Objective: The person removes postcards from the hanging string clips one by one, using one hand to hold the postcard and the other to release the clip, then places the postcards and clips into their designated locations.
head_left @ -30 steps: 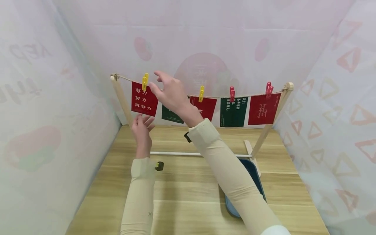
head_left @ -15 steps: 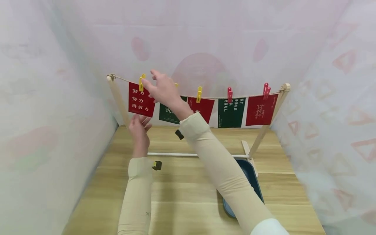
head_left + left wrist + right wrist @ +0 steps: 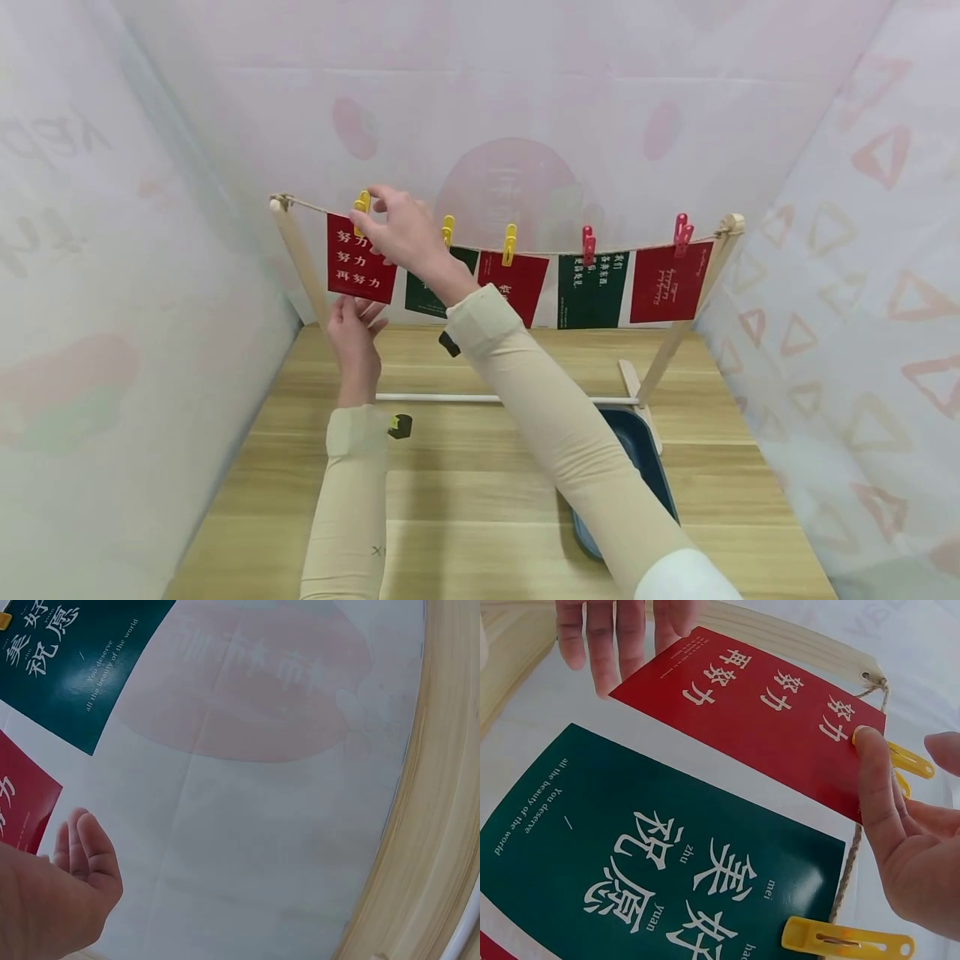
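Observation:
A red card [image 3: 352, 275] with white characters hangs at the left end of a twine line, held by a yellow clothespin [image 3: 910, 760]. My left hand [image 3: 356, 340] is at its lower edge, pinching the corner between thumb and fingers in the right wrist view. My right hand [image 3: 408, 237] reaches in from the right around the clothespin. Its thumb tip overlaps the clothespin's front end at the card, while the index finger stands apart from the handles. Beside it, a green card [image 3: 667, 847] hangs from another yellow clothespin [image 3: 847, 939].
Farther right hang a red card [image 3: 517, 279], a green card [image 3: 592, 292] and another red card [image 3: 667, 287], on yellow and red clothespins. A wooden post [image 3: 682, 325] stands at the right. A blue tray [image 3: 637, 442] sits on the wooden table [image 3: 465, 542], partly behind my right forearm.
My right hand has moved left to the yellow clothespin on the leftmost red card. My left hand stays at that card's lower edge. The view has shifted slightly.

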`<move>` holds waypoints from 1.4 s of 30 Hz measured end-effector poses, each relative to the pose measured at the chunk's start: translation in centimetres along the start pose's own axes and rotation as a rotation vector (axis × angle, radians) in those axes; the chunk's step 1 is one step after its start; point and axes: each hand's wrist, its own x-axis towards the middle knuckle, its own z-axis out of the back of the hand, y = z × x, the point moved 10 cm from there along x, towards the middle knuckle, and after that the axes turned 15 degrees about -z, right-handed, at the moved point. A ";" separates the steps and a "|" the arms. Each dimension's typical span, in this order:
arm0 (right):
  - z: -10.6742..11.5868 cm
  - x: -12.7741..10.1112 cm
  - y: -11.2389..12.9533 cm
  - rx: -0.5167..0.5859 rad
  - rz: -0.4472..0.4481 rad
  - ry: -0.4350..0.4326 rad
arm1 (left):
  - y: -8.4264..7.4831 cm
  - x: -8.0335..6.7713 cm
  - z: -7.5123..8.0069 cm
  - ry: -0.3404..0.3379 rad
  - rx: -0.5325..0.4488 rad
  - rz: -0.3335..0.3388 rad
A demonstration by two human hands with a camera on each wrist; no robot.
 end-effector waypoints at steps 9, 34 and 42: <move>0.3 0.2 -0.3 0.095 0.017 -0.010 | 1.0 0.1 -0.6 -0.021 -0.121 0.049; 0.2 0.3 0.2 0.135 0.030 0.025 | 0.6 -0.3 0.7 -0.124 -0.215 -0.040; 0.5 0.3 0.2 0.170 0.027 -0.006 | 0.3 -0.4 0.8 -0.126 -0.257 -0.052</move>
